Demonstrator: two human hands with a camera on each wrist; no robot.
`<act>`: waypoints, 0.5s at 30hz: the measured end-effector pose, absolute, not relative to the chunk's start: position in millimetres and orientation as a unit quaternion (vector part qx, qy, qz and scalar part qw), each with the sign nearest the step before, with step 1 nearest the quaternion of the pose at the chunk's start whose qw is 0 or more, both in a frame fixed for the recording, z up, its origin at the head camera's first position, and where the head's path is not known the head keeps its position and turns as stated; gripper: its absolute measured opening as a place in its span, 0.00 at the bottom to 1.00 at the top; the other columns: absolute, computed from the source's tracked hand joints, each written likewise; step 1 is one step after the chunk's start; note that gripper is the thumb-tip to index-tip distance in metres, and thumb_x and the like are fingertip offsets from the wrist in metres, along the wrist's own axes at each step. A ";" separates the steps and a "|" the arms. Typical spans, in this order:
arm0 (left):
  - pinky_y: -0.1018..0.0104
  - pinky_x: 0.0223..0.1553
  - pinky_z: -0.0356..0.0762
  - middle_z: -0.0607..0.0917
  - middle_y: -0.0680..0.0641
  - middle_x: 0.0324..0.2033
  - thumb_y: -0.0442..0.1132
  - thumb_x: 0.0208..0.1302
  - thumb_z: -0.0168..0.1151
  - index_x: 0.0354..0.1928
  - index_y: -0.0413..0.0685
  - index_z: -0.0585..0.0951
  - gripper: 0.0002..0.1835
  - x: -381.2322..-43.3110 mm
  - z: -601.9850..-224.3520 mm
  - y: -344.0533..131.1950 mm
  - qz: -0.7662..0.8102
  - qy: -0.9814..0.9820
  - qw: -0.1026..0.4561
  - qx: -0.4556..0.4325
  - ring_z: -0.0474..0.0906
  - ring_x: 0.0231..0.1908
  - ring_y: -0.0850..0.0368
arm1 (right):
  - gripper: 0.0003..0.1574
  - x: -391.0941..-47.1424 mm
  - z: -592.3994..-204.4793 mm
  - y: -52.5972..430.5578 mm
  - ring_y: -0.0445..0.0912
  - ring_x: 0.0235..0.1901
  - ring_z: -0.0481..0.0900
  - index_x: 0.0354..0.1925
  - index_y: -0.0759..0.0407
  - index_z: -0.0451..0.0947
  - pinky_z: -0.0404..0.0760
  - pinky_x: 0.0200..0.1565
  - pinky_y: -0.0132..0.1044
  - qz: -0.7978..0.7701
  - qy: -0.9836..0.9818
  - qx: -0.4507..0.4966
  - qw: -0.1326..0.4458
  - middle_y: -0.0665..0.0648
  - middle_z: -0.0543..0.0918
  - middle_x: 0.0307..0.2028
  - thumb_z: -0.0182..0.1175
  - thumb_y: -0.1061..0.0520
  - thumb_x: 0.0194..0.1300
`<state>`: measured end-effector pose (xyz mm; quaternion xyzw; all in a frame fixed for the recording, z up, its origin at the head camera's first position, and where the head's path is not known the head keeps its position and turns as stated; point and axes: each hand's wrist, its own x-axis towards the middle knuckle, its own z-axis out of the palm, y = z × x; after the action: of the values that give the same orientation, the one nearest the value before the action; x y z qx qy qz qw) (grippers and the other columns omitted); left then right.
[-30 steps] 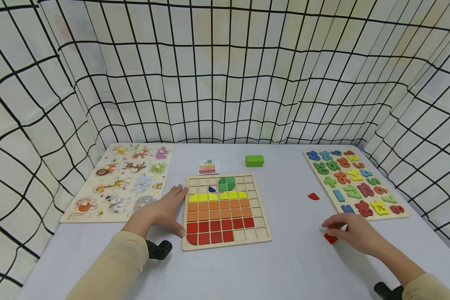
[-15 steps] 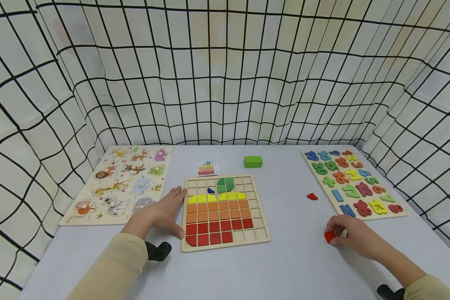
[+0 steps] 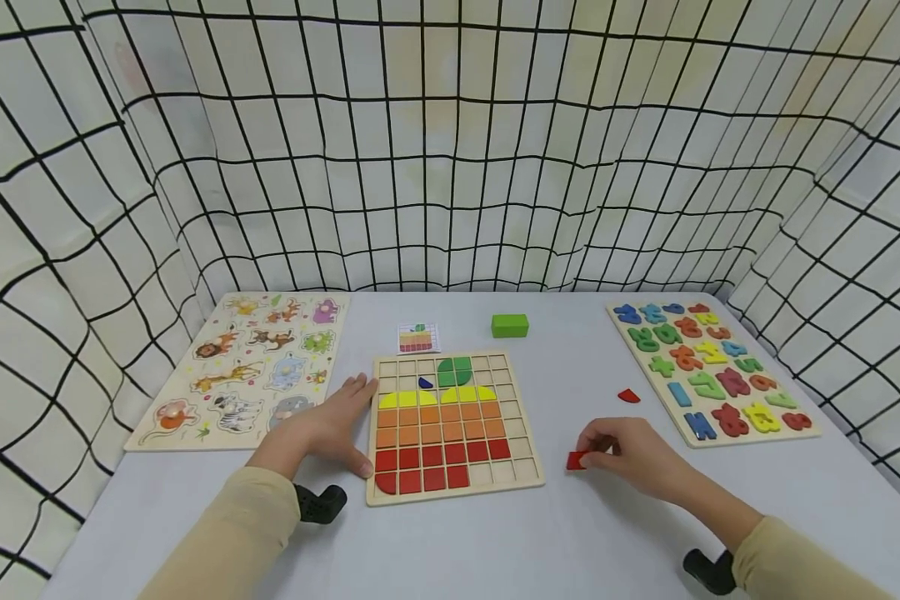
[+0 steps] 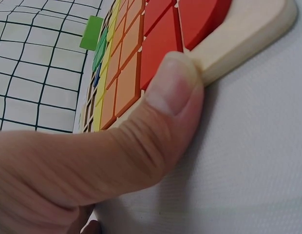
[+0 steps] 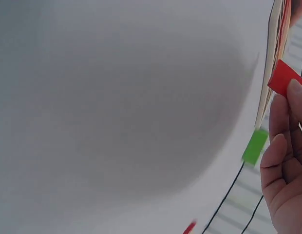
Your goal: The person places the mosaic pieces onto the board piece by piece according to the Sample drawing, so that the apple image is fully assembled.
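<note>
A wooden grid board [image 3: 502,472] lies mid-table, filled with red, orange and yellow pieces, plus green ones near its far edge. My left hand [image 3: 322,427] rests along the board's left side, fingers and thumb spread; in the left wrist view the thumb [image 4: 158,117] presses the rim beside the red tiles. Between thumb and index finger, my right hand [image 3: 633,454] pinches a red square tile [image 3: 574,461] over the table, right of the board. In the right wrist view that tile [image 5: 284,77] shows at the fingertips. A dark blue piece [image 3: 425,383] sits on the grid's upper part.
A loose red piece [image 3: 629,396] lies right of the board. Behind the board are a small pattern card [image 3: 418,338] and a green block [image 3: 510,326]. An animal puzzle [image 3: 217,358] lies left, a number puzzle [image 3: 802,423] right. Black netting [image 3: 450,204] encloses the table.
My right hand has picked the red square tile up from the table near the number puzzle and carried it left toward the board. The left hand stays at the board's edge.
</note>
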<state>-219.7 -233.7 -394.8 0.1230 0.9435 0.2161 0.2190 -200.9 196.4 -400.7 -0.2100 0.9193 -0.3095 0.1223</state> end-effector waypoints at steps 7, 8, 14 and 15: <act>0.34 0.79 0.46 0.45 0.32 0.81 0.49 0.42 0.85 0.81 0.37 0.49 0.70 -219.1 -394.4 -233.8 0.224 0.942 0.221 0.119 0.37 0.81 0.32 | 0.04 -206.4 -401.8 138.9 0.40 0.35 0.79 0.40 0.54 0.87 0.82 0.39 0.25 -0.351 0.891 -0.240 0.156 0.47 0.87 0.37 0.69 0.60 0.66; 0.34 0.79 0.46 0.45 0.32 0.81 0.49 0.42 0.86 0.81 0.37 0.49 0.70 -218.9 -394.4 -233.6 0.224 0.942 0.221 0.119 0.37 0.81 0.32 | 0.04 -206.4 -401.7 131.9 0.40 0.35 0.79 0.40 0.55 0.87 0.82 0.39 0.24 -0.355 0.888 -0.244 0.159 0.48 0.87 0.37 0.69 0.60 0.66; 0.34 0.79 0.46 0.45 0.31 0.81 0.49 0.42 0.86 0.80 0.36 0.49 0.70 -219.1 -393.6 -233.3 0.221 0.943 0.220 0.118 0.38 0.80 0.32 | 0.02 -207.1 -405.3 98.3 0.38 0.34 0.78 0.38 0.55 0.87 0.82 0.38 0.23 -0.356 0.879 -0.269 0.168 0.48 0.88 0.35 0.69 0.59 0.66; 0.34 0.79 0.45 0.45 0.31 0.81 0.49 0.42 0.86 0.80 0.36 0.49 0.70 -219.3 -393.5 -233.2 0.221 0.943 0.220 0.119 0.37 0.80 0.32 | 0.02 -207.0 -406.1 94.5 0.38 0.34 0.78 0.38 0.56 0.87 0.81 0.37 0.24 -0.353 0.879 -0.272 0.168 0.47 0.88 0.34 0.69 0.59 0.66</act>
<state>-219.3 -233.2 -393.5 0.1186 0.9426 0.2213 0.2201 -207.0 94.5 -406.1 -0.2723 0.8794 -0.3528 0.1677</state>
